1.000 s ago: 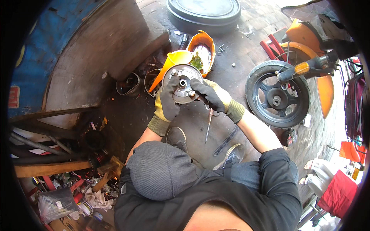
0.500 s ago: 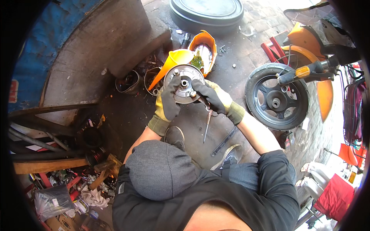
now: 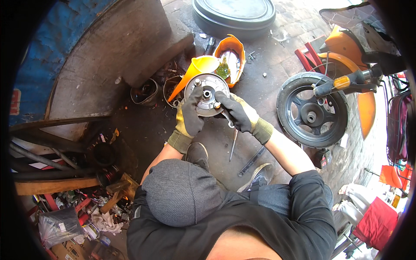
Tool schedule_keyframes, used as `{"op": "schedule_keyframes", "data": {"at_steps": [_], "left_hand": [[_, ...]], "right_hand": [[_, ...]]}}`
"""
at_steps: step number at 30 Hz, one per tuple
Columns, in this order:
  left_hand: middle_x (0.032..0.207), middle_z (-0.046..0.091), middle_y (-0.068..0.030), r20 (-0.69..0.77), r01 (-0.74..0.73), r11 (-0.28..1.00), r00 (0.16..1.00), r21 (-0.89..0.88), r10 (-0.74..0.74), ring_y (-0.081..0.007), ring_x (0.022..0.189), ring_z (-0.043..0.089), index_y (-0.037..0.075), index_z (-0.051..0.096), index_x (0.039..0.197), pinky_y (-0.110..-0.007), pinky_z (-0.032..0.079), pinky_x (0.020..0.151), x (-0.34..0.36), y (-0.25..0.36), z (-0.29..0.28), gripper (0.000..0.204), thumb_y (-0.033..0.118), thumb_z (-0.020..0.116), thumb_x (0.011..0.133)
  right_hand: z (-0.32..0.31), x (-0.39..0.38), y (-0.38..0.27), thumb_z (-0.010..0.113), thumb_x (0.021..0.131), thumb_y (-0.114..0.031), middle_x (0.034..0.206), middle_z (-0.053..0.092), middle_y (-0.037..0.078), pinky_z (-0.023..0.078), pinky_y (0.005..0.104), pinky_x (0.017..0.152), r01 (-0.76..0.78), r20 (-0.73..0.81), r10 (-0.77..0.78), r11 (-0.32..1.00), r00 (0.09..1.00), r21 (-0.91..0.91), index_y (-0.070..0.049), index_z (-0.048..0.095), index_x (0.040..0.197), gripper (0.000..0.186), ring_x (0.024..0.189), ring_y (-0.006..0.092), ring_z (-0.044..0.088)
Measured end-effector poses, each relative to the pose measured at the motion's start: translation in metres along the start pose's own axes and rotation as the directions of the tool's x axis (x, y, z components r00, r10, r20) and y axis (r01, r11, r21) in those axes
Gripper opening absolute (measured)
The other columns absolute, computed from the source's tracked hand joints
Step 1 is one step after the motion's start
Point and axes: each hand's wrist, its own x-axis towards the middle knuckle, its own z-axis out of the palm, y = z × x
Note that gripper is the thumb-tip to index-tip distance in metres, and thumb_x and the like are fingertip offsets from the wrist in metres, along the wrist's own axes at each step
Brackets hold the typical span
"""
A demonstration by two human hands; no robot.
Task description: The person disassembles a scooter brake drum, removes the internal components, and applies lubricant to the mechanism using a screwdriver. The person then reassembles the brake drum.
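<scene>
Both gloved hands hold a round metal brake plate [image 3: 203, 103] with a hub hole at its centre, raised in front of me. My left hand [image 3: 190, 116] is closed on its near left edge, thumb on the face. On the right edge, my right hand [image 3: 239, 113] is closed, thumb beside a bolt. A small metal lever arm [image 3: 227, 118] sticks out under the plate beside that hand. The plate's underside and the fingers behind it are hidden. Beyond the plate stand a yellow funnel [image 3: 203, 64] and a cut-open orange container [image 3: 237, 45] with dark liquid in it.
A screwdriver [image 3: 234, 145] and a flat dark metal bar [image 3: 251, 161] lie on the floor near my feet. To the right is a black spoked wheel [image 3: 284, 123]; a large dark round lid [image 3: 234, 17] is at the back. Scrap tins [image 3: 145, 102] stand at left.
The lever arm by my right hand has shifted slightly and shows more plainly. My right fingers have moved a little; both hands still hold the plate.
</scene>
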Motion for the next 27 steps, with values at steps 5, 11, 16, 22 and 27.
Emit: {"op": "schedule_keyframes", "data": {"at_steps": [5, 11, 16, 22, 27], "left_hand": [[0.140, 0.070, -0.0240, 0.024, 0.006, 0.995, 1.000, 0.100, -0.009, -0.0332, 0.134, 0.067, -0.006, 0.058, 0.148, -0.039, 0.050, 0.116, -0.001, -0.003, -0.001, 0.059, -0.005, 0.065, 0.089], [0.142, 0.069, -0.0257, 0.047, 0.090, 0.995, 0.995, 0.035, -0.092, -0.0356, 0.137, 0.065, -0.007, 0.058, 0.148, -0.039, 0.049, 0.116, -0.001, -0.003, -0.002, 0.060, -0.005, 0.066, 0.088], [0.142, 0.069, -0.0267, 0.040, 0.061, 0.994, 0.997, 0.096, -0.065, -0.0368, 0.137, 0.065, -0.007, 0.058, 0.148, -0.039, 0.050, 0.116, 0.000, -0.001, -0.003, 0.060, -0.005, 0.064, 0.088], [0.137, 0.071, -0.0249, 0.034, -0.005, 0.990, 0.999, 0.138, 0.000, -0.0343, 0.131, 0.069, -0.004, 0.058, 0.150, -0.040, 0.051, 0.113, 0.000, -0.006, -0.002, 0.061, -0.006, 0.063, 0.090], [0.142, 0.069, -0.0239, 0.065, -0.011, 0.992, 0.998, 0.129, 0.002, -0.0348, 0.134, 0.067, -0.006, 0.058, 0.149, -0.039, 0.049, 0.116, 0.001, -0.011, -0.003, 0.060, -0.007, 0.062, 0.090]], "right_hand": [[-0.009, 0.001, -0.002, 0.064, 0.111, -0.041, 0.107, 0.071, 0.001, 0.053, 0.0252, 0.079, 0.022, 0.084, -0.020, 1.000, 0.996, -0.019, -0.005, 0.068, 0.126, 0.039, 0.090, 0.0060, 0.063], [-0.011, 0.002, -0.002, 0.063, 0.112, -0.040, 0.112, 0.072, 0.000, 0.055, 0.0252, 0.086, 0.008, 0.126, -0.007, 1.000, 0.992, 0.000, -0.005, 0.069, 0.127, 0.039, 0.096, 0.0062, 0.065], [-0.010, 0.000, -0.003, 0.063, 0.112, -0.043, 0.104, 0.071, -0.003, 0.053, 0.0220, 0.078, 0.011, 0.144, -0.029, 0.992, 0.989, 0.127, -0.007, 0.070, 0.124, 0.039, 0.087, 0.0038, 0.063], [-0.009, 0.000, -0.005, 0.063, 0.111, -0.047, 0.098, 0.071, -0.004, 0.051, 0.0208, 0.069, -0.002, 0.062, 0.002, 1.000, 0.998, -0.002, -0.008, 0.071, 0.121, 0.042, 0.079, 0.0028, 0.061], [-0.003, -0.004, -0.012, 0.062, 0.110, -0.052, 0.091, 0.070, -0.002, 0.050, 0.0222, 0.063, 0.022, 0.060, -0.029, 0.992, 0.998, 0.128, -0.008, 0.072, 0.115, 0.046, 0.071, 0.0038, 0.059]]}}
